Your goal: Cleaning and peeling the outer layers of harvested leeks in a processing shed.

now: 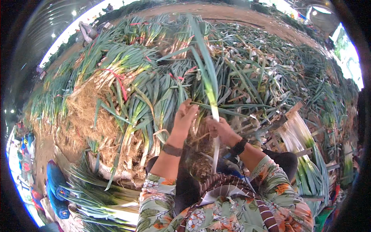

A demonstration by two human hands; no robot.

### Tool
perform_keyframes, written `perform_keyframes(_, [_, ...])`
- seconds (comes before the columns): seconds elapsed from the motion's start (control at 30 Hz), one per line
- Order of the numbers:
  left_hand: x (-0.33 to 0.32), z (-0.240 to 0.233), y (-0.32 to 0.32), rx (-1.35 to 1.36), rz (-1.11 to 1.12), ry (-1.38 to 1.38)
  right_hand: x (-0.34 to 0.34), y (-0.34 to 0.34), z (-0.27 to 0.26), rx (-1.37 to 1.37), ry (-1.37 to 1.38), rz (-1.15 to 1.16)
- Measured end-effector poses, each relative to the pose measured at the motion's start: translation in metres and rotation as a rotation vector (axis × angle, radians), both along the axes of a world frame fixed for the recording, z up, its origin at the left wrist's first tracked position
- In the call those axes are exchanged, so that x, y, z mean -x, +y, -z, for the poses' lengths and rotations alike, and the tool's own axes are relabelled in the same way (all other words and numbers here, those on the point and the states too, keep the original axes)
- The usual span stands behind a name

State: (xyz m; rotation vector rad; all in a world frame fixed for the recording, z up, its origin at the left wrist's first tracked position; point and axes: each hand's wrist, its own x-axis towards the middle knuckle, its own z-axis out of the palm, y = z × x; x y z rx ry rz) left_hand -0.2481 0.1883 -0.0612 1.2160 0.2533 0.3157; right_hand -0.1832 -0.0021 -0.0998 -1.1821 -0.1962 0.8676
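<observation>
In my right hand (221, 129) I grip the white shank of a long leek (213, 101). Its green leaves point away from me, and its pale lower end hangs toward my lap. My left hand (185, 116) is raised just left of the stalk, fingers bent. A narrow green leaf (220, 109) runs from near its fingertips across to the right; whether the fingers pinch it is unclear. Beyond the left hand lie leeks with fibrous roots, some in bundles (116, 72) tied with red ribbon (118, 79).
Loose cut leaves (278, 69) are heaped ahead and to the right. Cleaned leeks (301, 145) lie in a slatted rack at my right. More leeks (116, 208) lie at my lower left, beside blue footwear (58, 188). Bare ground (174, 8) shows at the far side.
</observation>
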Motion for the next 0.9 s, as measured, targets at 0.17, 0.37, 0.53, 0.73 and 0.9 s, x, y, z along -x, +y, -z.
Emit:
perform_keyframes(0.17, [0.004, 0.007, 0.007, 0.05, 0.161, 0.079, -0.038, -0.066, -0.014, -0.339, 0.2, 0.101])
perform_keyframes(0.37, [0.021, 0.003, -0.048, -0.372, 0.516, 0.121, -0.057, -0.129, -0.033, -0.591, 0.122, 0.261])
perform_keyframes(0.53, [0.042, -0.005, -0.095, -0.568, 0.753, 0.117, -0.054, -0.167, -0.057, -0.633, 0.087, 0.399])
perform_keyframes(0.73, [0.063, -0.014, -0.154, -0.721, 0.866, 0.096, -0.038, -0.219, -0.086, -0.733, 0.106, 0.5])
perform_keyframes(0.9, [0.07, -0.007, -0.215, -0.752, 0.719, 0.059, -0.014, -0.27, -0.11, -0.784, 0.051, 0.565])
